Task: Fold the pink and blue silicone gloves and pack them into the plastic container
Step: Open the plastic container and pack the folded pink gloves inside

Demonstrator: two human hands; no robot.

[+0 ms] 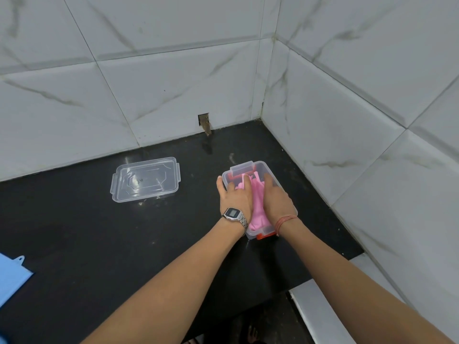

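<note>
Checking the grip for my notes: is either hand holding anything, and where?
Neither grips: left hand and right hand press flat on the pink glove's middle inside the container.

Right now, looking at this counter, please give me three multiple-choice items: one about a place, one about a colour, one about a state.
1. Where does the clear lid lie?
A. on the container
B. on the counter, left of the container
C. in a hand

2. What colour is the glove under both hands?
A. pink
B. blue
C. green

3. In what state is the plastic container?
A. closed
B. overturned
C. open

Answers: 1 B, the lid rests flat on the black counter. 2 A, the pink glove shows between the left hand and right hand. 3 C, its top is uncovered.
</note>
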